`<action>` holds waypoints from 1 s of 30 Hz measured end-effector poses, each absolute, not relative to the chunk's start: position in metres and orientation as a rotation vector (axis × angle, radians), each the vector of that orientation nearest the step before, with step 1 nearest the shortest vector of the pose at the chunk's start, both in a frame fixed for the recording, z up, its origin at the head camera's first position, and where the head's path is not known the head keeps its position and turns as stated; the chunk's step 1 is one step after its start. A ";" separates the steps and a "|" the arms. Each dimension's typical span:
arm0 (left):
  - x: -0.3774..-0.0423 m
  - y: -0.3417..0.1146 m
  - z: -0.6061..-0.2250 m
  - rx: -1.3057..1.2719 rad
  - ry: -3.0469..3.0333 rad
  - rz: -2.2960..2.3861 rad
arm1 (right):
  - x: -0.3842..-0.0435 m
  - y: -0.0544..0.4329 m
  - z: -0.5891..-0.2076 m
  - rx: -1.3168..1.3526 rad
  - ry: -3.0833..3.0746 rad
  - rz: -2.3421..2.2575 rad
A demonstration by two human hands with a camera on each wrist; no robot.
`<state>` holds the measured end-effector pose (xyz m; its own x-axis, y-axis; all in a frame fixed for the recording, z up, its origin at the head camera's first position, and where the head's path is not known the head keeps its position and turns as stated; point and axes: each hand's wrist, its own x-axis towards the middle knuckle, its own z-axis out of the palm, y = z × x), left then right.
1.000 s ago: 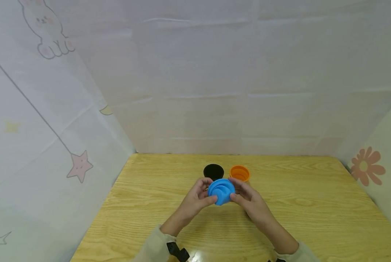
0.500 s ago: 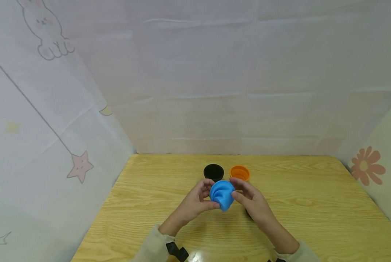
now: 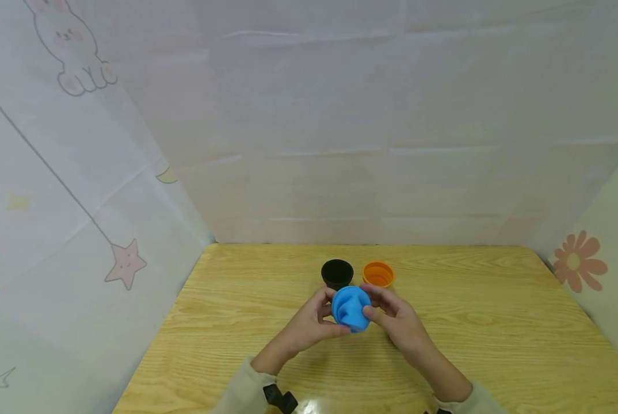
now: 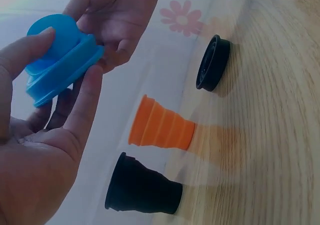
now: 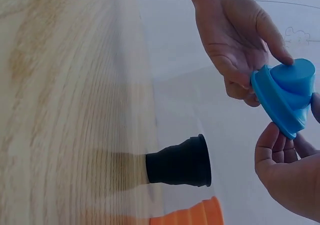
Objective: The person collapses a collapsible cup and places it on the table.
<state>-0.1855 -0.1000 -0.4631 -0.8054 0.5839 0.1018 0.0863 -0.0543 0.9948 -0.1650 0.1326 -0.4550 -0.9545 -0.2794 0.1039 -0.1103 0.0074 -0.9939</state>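
Both hands hold a blue collapsible silicone cup above the table, near its middle. Its round base points back toward the person, and the ringed wall is folded unevenly, so the base sits askew to the rim. My left hand grips the left side, thumb on the base and fingers at the rim. From the right, my right hand pinches the cup between thumb and fingers. Beyond the hands stand a black collapsible cup and an orange one, both extended and upright.
A flattened black cup lies on the wooden table; in the head view my right hand covers most of it. Patterned white sheeting rises behind the table and along its sides.
The blue cup's wall and base have shifted between the hands: the base bulged out downward, then got pressed partly back in. The hands stay nearly in place; the standing cups have not moved.
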 end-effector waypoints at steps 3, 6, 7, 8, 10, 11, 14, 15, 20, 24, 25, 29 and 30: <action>-0.186 -0.103 -0.461 0.707 1.818 1.884 | -0.165 0.133 -0.456 -0.405 2.138 -2.076; -0.186 -0.105 -0.459 0.711 1.765 1.867 | -0.165 0.135 -0.456 -0.400 2.104 -2.074; -0.186 -0.105 -0.459 0.710 1.756 1.863 | -0.165 0.135 -0.457 -0.401 2.093 -2.071; -0.186 -0.105 -0.458 0.707 1.760 1.858 | -0.165 0.136 -0.457 -0.402 2.085 -2.065; -0.187 -0.104 -0.457 0.681 1.797 1.848 | -0.166 0.136 -0.457 -0.406 2.081 -2.041; -0.187 -0.104 -0.457 0.662 1.828 1.841 | -0.166 0.136 -0.457 -0.404 2.084 -2.026; -0.187 -0.101 -0.456 0.600 1.891 1.824 | -0.166 0.136 -0.458 -0.381 2.093 -1.977; -0.187 -0.100 -0.456 0.582 1.901 1.818 | -0.166 0.136 -0.458 -0.369 2.093 -1.963; -0.187 -0.098 -0.455 0.570 1.906 1.788 | -0.167 0.136 -0.458 -0.320 2.102 -1.927; -0.187 -0.098 -0.454 0.573 1.902 1.777 | -0.169 0.137 -0.458 -0.321 2.127 -1.909; -0.187 -0.098 -0.454 0.571 1.906 1.772 | -0.169 0.138 -0.458 -0.325 2.131 -1.907; -0.187 -0.098 -0.454 0.561 1.929 1.755 | -0.171 0.138 -0.458 -0.339 2.136 -1.898; -0.187 -0.097 -0.454 0.560 1.937 1.752 | -0.171 0.138 -0.459 -0.337 2.137 -1.896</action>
<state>-0.1871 -0.0974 -0.4539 -0.8083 0.5847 -0.0686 -0.0097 0.1034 0.9946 -0.1707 0.1384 -0.4588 -0.9380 -0.3439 -0.0428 0.0016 0.1193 -0.9929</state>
